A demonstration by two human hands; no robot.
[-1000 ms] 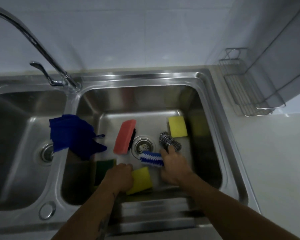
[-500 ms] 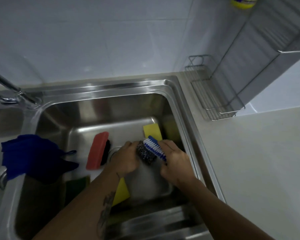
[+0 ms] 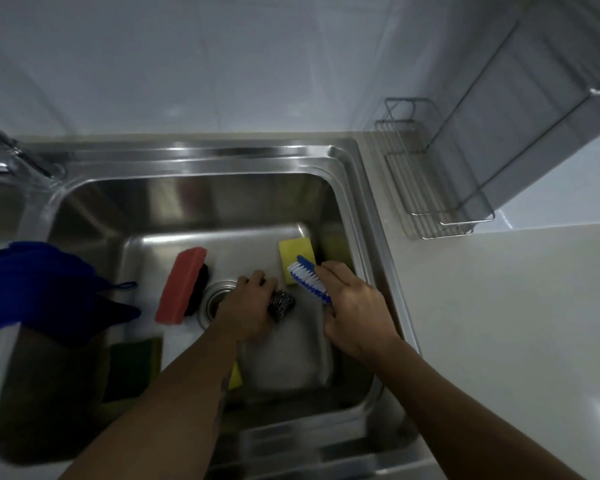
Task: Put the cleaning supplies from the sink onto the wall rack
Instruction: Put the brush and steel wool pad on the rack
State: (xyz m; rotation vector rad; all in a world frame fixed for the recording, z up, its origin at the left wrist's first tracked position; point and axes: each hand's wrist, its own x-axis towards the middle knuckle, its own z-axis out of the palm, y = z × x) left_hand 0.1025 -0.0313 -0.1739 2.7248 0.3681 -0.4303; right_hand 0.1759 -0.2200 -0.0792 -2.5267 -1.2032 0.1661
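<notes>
Inside the stainless steel sink basin [image 3: 194,199], the left hand [image 3: 246,306] has fingers clamped on a dark steel-wool scourer [image 3: 280,304]. The right hand [image 3: 355,306] grips a blue-and-white bristle brush [image 3: 307,277], apparently lifted above the yellow rectangular sponge [image 3: 297,254]. The wire wall rack [image 3: 430,188] stands well apart, right.

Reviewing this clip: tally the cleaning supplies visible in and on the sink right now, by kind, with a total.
Sponges: 4 — yellow sponge, red sponge, green sponge, second yellow sponge partly hidden under the left arm
Scrub brush: 1, in the right hand
Steel wool: 1, in the left hand
Blue cloth: 1, on the divider
Total: 7
</notes>
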